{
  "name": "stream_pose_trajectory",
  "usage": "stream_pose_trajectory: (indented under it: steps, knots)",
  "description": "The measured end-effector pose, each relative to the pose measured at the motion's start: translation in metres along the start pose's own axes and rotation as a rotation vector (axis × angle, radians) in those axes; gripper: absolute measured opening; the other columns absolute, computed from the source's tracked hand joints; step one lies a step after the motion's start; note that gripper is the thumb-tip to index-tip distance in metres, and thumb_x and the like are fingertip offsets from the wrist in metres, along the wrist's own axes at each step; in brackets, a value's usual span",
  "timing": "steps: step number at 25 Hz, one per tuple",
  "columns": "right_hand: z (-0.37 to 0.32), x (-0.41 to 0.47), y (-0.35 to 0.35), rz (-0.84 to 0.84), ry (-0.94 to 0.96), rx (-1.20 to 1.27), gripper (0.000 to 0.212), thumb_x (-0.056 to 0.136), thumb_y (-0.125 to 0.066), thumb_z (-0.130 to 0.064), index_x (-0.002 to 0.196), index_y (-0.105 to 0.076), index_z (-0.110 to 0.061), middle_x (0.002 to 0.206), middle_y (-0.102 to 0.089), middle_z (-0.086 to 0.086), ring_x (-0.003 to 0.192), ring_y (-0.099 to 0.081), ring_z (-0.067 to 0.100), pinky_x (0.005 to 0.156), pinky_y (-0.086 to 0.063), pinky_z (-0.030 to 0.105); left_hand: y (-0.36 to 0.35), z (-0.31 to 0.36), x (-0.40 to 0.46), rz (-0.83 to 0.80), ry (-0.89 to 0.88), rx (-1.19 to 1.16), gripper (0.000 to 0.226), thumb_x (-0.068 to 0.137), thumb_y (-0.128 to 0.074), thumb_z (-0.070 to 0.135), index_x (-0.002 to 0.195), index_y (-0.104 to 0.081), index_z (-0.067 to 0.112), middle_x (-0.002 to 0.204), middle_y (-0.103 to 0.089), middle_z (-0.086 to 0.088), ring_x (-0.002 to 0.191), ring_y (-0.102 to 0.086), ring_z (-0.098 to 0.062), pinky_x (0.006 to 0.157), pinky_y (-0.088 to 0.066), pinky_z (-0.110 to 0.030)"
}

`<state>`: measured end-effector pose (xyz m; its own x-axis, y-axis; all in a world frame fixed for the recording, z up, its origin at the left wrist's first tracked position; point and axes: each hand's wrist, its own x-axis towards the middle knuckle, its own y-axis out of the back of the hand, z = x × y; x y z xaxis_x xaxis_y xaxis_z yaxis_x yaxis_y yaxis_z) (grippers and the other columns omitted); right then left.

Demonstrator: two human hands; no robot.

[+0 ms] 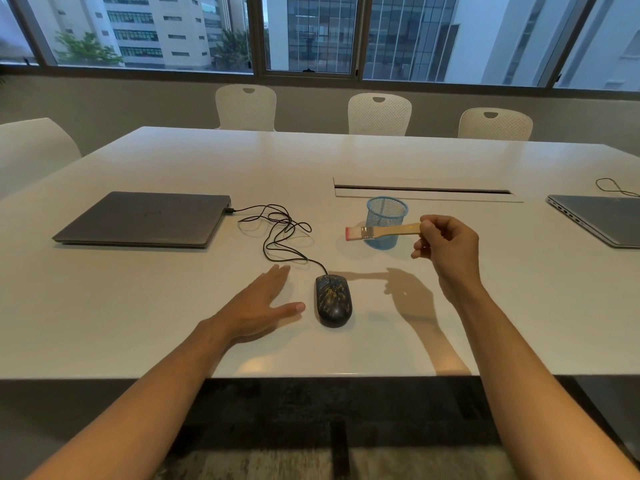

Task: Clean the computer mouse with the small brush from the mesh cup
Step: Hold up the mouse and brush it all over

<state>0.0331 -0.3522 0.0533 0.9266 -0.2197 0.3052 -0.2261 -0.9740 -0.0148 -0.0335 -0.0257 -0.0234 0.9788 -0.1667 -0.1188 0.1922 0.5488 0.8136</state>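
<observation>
Well above the mouse (pixel 333 300), right grip (pixel 446 244) holds brush (pixel 381 231)

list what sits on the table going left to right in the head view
closed laptop → left hand → mouse → blue mesh cup → right hand holding the brush → second laptop

Bare table (pixel 433 323) right of mouse (pixel 333 300); tangled cable (pixel 280 233) and left hand (pixel 258 308) alongside.
</observation>
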Motion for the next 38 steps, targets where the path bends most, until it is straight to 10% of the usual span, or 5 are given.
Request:
stream_pose_trajectory:
  steps: [14, 28, 38]
  knots:
    - [0.021, -0.027, 0.020, 0.077, -0.230, 0.126, 0.009, 0.099, -0.062, -0.009, 0.100, -0.070, -0.004, 0.069, -0.063, 0.009, 0.050, -0.061, 0.010, 0.056, -0.057, 0.023, -0.018, 0.045, 0.027, -0.190, -0.067, -0.304, 0.145, 0.048, -0.094, 0.055, 0.153, 0.007, 0.043, 0.166, -0.005, 0.006, 0.152, -0.010, -0.021, 0.122, -0.017, -0.048]
    - [0.018, -0.039, 0.036, 0.105, -0.286, 0.121, 0.017, 0.101, -0.060, -0.014, 0.108, -0.070, -0.004, 0.080, -0.070, 0.011, 0.060, -0.069, 0.013, 0.060, -0.059, 0.023, -0.027, 0.052, 0.022, -0.111, -0.109, -0.347, 0.128, 0.058, -0.091, 0.036, 0.154, -0.007, 0.034, 0.149, -0.028, 0.009, 0.138, -0.032, -0.015, 0.104, -0.040, -0.030]
    - [0.011, -0.068, 0.048, -0.040, -0.320, 0.274, 0.015, 0.102, -0.056, -0.013, 0.104, -0.068, -0.003, 0.073, -0.078, 0.006, 0.078, -0.078, 0.026, 0.068, -0.062, 0.029, -0.041, 0.070, -0.046, -0.040, -0.201, -0.244, 0.130, 0.056, -0.086, 0.055, 0.155, -0.005, 0.034, 0.155, -0.025, 0.009, 0.136, -0.033, -0.008, 0.109, -0.028, -0.022]
